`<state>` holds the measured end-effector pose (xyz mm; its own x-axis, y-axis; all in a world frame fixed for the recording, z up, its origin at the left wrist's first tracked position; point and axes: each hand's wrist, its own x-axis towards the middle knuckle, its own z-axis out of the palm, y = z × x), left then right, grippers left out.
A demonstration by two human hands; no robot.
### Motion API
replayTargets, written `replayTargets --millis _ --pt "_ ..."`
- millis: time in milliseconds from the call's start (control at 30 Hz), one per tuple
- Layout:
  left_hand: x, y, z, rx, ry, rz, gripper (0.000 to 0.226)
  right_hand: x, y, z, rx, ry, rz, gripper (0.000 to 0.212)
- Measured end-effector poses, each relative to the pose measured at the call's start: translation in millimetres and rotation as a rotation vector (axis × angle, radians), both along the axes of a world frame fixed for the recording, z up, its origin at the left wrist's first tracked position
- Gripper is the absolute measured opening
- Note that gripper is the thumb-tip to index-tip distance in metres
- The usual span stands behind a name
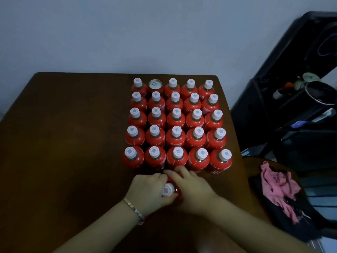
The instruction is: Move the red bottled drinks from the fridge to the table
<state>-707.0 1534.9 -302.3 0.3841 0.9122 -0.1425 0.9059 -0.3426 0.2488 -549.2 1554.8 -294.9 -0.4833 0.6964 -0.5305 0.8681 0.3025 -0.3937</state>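
The left hand (147,190) and the right hand (191,187) are both bare, and the skin is uncovered well up each forearm. Round the left wrist runs a slim bracelet (134,210), silvery, built of small flat segments linked edge to edge, a few of them catching the dim light.

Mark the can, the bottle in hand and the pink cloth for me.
can (155,83): head view, on its silver top.
held bottle (168,190): head view, on its white cap.
pink cloth (280,184): head view, on a middle fold.
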Motion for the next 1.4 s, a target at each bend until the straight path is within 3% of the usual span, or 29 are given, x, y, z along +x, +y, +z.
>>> replayTargets --millis 100,267,433,567,633,767,933,1133,1267,1333,1400 --pt "-1 -5 7 0.062 -0.052 0.036 0.05 -19 -18 -29 0.039 0.12 -0.131 0.082" --pt "-28 -7 -1 -0.077 -0.033 0.24 0.041 -35 -27 -49 -0.059 0.372 -0.61 0.075" --pt "-43 -14 -22 -0.104 -0.133 0.462 0.034 -62 -32 -57 -0.102 0.468 -0.773 0.086" --pt "-55 -15 -30 -0.187 -0.202 0.696 0.069 -77 -39 -59 -0.209 0.478 -0.855 0.096" --pt "-64 -17 -37 -0.312 -0.289 0.839 0.08 -77 -37 -60 -0.234 0.486 -0.869 0.096" --pt "-77 -20 -42 -0.498 -0.626 0.909 0.074 -85 -29 -61 -0.233 0.497 -0.9 0.094" --pt "-81 -18 -44 -0.541 -0.665 0.881 0.076 -89 -29 -64 -0.215 0.417 -0.891 0.095" --pt "-69 -23 -46 -0.48 -0.8 0.995 0.069 -78 -23 -58 -0.247 0.236 -0.739 0.088" --pt "-63 -29 -41 -0.509 -0.739 1.092 0.077 -68 -27 -44 -0.245 0.081 -0.581 0.079" --pt "-61 -33 -36 -0.546 -0.623 1.102 0.084 -59 -31 -28 -0.209 0.001 -0.484 0.058" --pt "-60 -36 -27 -0.592 -0.419 1.013 0.069 -48 -29 -14 -0.189 -0.11 -0.395 0.039"
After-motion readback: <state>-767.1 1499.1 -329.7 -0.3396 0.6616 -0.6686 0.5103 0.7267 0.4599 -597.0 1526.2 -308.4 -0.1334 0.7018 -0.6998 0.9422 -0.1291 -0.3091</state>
